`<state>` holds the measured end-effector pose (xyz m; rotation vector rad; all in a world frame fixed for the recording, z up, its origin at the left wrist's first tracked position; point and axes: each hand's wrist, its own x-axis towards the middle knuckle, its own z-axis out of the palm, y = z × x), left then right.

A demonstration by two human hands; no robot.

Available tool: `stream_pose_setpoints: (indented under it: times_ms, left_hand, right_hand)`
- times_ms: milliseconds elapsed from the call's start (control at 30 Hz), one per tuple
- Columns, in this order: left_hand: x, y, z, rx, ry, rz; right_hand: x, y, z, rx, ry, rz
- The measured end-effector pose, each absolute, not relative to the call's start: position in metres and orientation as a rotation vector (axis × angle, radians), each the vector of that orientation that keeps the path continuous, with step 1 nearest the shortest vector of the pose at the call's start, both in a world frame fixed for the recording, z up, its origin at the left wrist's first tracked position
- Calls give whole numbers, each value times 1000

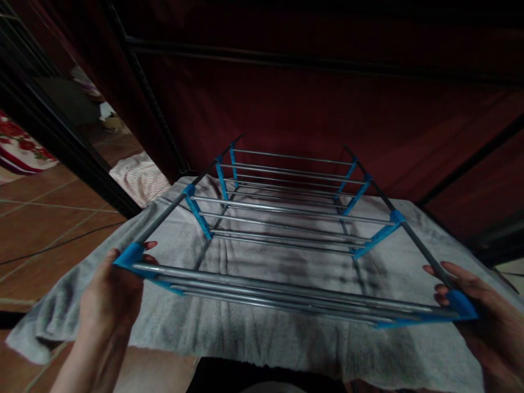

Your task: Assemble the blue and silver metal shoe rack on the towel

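A rack of grey metal tubes with blue plastic joints, like a shoe rack [286,208], lies on its side over a grey towel-like cloth [278,333]. Its shelves stand one behind another, reaching toward a dark red panel. My left hand [112,295] is closed round the blue corner joint at the near left. At the near right, my right hand [478,295] wraps round the other blue corner and the side tube. Some fingers of both hands are hidden behind the joints.
Behind the rack rises the dark red panel [286,103] with black frame bars. A striped cloth [141,177] lies on the tiled floor [53,218] at left, near a dark cable [61,244]. Flowered red and white fabric [24,144] is at the far left.
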<state>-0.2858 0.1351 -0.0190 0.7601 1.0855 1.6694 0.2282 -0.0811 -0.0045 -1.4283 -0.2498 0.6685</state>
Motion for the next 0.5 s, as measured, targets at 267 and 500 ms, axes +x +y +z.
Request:
stream_pose_setpoints:
  times_ms: [267,500]
  left_hand:
    - [-292,129,-15,756,1291,1515]
    - [-304,147,-2,907,1382,1515]
  right_hand:
    - [235,-80,-9,-1569,-333,563]
    - [252,-76,6,-1743,-512,374]
